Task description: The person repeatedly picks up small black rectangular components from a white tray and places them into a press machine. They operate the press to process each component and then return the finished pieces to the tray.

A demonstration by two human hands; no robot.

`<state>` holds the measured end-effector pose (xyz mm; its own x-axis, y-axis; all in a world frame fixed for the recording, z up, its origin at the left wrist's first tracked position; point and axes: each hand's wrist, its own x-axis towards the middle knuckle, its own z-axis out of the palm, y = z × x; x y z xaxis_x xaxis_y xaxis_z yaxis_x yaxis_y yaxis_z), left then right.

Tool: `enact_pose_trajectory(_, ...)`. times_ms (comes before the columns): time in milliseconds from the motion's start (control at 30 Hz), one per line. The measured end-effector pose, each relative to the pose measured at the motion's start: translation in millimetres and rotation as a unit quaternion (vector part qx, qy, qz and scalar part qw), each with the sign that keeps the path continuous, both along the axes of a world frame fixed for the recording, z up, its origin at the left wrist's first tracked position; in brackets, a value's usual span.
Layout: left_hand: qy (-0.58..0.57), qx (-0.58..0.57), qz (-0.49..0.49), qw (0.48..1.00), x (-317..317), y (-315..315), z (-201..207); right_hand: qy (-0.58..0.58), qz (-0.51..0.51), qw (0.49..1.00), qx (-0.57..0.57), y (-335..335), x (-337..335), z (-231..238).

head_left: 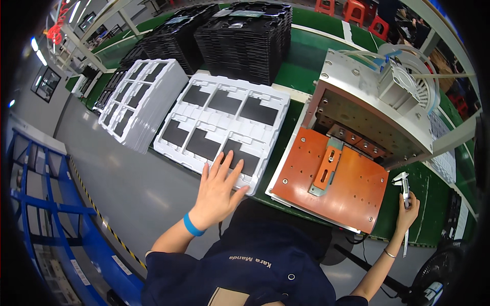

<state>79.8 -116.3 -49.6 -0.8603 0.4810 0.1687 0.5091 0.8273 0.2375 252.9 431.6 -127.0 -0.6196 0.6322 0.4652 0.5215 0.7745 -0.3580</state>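
At the near edge of the green workbench: a person in a navy shirt reaches out with both bare hands, one to either side of a metal press.

Left hand: spread wide over the near edge of a white tray, close to its near right corner, fingers fanned and pointing away from the body, a blue band around the wrist. Fingertips lie over a dark sheet; from where I stand, I cannot tell whether they touch it.

White tray: flat at the workbench's near edge, just left of the press, with six dark sheets seated in two rows of three.

Right hand: thumb and fingers pinching a silver caliper, a thin bracelet around the wrist.

Caliper: at the workbench's near edge, right of the press and well apart from the white tray, its measuring end toward the far edge, its long bar toward the near one.

Press front: an orange plate studded with bolts, carrying a slotted orange block.

Toward the workbench's left end: a stack of white trays, more dark sheets in the top one.

Toward the far edge: tall stacks of black trays, with red stools well beyond.

Off the near edge: a black fan at right, blue shelving across the grey floor at left.
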Motion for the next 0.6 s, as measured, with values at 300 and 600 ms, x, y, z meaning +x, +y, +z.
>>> enact_pose_trajectory(300,0.090,0.047,0.254,0.962,-188,-148,-33,-0.036,-0.002,0.992,0.118,-11,-12,-2)
enact_pose_trajectory(600,-0.291,0.261,0.340,0.855,-230,-161,-10,0.141,0.116,0.983,0.026,-127,-5,57)
